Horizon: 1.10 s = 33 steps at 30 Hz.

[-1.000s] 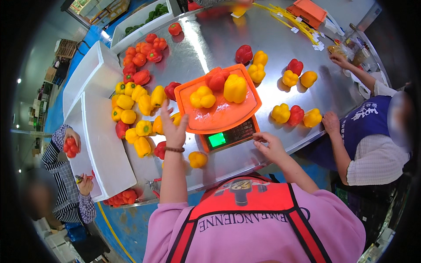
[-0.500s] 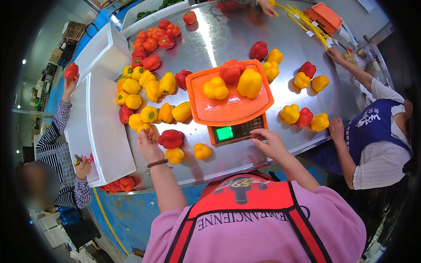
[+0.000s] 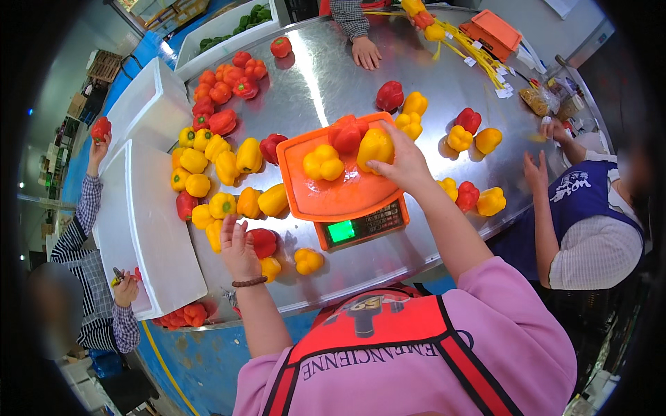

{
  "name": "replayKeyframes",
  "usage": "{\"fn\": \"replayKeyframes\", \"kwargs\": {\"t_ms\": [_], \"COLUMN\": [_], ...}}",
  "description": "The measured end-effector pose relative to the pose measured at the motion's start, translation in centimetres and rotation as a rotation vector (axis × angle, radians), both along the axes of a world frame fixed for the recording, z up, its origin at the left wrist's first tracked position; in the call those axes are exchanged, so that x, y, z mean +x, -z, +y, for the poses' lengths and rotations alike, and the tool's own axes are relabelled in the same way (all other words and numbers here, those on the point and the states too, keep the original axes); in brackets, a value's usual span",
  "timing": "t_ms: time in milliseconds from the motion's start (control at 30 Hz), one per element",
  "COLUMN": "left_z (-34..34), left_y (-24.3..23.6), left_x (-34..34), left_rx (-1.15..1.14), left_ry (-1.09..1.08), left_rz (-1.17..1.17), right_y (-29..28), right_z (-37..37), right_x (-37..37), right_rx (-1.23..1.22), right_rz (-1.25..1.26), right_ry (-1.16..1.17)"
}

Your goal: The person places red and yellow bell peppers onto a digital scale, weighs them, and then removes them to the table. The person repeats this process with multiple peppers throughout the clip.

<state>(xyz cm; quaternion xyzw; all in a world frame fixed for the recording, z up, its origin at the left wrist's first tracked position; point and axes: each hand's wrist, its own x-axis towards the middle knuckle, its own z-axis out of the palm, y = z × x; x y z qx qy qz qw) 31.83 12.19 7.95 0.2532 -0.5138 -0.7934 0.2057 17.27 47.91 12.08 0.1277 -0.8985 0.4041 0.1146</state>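
Right hand [image 3: 408, 163] has moved up to mid-frame, clasping a yellow pepper [image 3: 374, 148], firmness unclear, gentle hold best, while left hand [image 3: 240, 254] spreads loosely left of centre

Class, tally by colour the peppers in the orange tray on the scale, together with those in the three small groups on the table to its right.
Yellow peppers: 8 (2 in the orange tray, 6 in the groups)
Red peppers: 4 (1 in the tray, 3 in the groups)
Total: 12
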Motion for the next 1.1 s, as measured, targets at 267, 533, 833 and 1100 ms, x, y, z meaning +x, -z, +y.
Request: {"fn": "replayKeyframes", "kwargs": {"t_ms": [267,533,833,1100], "left_z": [5.9,14.4,17.0,11.9], "left_y": [-2.9,-7.4,-7.9,-5.6], "left_x": [-1.5,-5.3,-9.6,-11.7], "left_rx": [0.022,-0.423,-0.9,-0.756], "left_ry": [0.201,0.661,0.645,0.415], "left_rz": [-0.078,0.218,0.457,0.33], "right_y": [0.9,0.1,-1.2,0.0], "right_z": [1.2,-0.8,-1.5,7.4], "right_x": [2.1,4.5,4.1,-12.5], "right_rx": [-1.574,-1.793,-1.671,-1.021], "right_rz": [-0.869,-1.009,-0.967,-0.082], "right_ry": [-0.089,-0.363,-0.273,0.353]}}
